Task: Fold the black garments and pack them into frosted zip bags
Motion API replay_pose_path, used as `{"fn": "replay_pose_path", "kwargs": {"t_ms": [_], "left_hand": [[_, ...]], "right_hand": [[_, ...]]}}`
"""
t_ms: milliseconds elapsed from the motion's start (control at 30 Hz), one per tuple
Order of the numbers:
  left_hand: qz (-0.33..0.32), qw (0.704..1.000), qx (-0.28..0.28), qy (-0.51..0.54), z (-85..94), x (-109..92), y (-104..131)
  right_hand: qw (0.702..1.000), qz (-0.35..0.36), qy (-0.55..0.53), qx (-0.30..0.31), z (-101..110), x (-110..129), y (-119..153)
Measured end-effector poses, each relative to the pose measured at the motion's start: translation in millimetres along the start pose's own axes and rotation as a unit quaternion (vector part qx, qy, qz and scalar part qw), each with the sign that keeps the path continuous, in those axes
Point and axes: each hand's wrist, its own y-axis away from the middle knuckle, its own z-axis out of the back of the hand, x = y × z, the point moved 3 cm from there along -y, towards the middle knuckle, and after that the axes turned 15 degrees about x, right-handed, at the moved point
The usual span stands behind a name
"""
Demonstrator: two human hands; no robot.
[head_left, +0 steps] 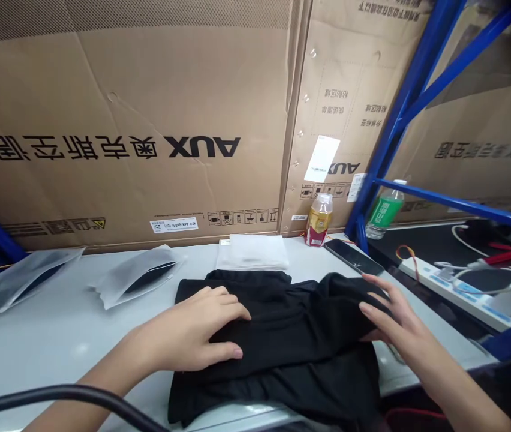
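Black garment (291, 336) lies on the bench (57, 324) under both hands: left hand (192, 333) presses flat, right hand (390, 318) lifts a fold, fingers open. Soft, light, floppy; I judge its edges best for holding.

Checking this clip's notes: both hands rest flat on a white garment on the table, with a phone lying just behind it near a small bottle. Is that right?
Not quite. In the head view the garment is black, not white. The rest holds: the left hand and right hand lie flat on it, with the phone behind, near the small bottle.
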Motion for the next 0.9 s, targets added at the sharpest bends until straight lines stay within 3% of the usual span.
{"fn": "replay_pose_path", "kwargs": {"t_ms": [133,200,300,433,567,700,800,900], "left_hand": [[0.026,0.996,-0.052,-0.063,-11.1,-7,5],[0.03,0.992,-0.086,-0.084,-14.4,-10,10],[0.038,0.992,-0.09,-0.085,-18.5,-14,17],[0.093,0.99,-0.053,-0.088,-26.2,-18,24],[0.116,0.989,-0.035,-0.085,-31.4,-16,32],[0.075,0.994,-0.048,-0.056,-22.8,-5,31],[0.039,0.994,-0.079,-0.07,-8.8,-1,12],[0.012,0.99,-0.097,-0.105,1.1,0,-22]], "right_hand": [[0.985,0.01,0.173,-0.005,34,-3,7],[0.962,0.067,0.264,-0.013,43,3,7],[0.91,0.161,0.376,0.061,31,14,7],[0.861,0.178,0.439,0.185,2,21,7],[0.869,0.134,0.419,0.226,2,13,0],[0.882,0.086,0.447,0.12,22,-2,-13],[0.871,0.061,0.47,0.127,25,-8,-22],[0.873,0.047,0.458,0.162,21,1,-27]]}}
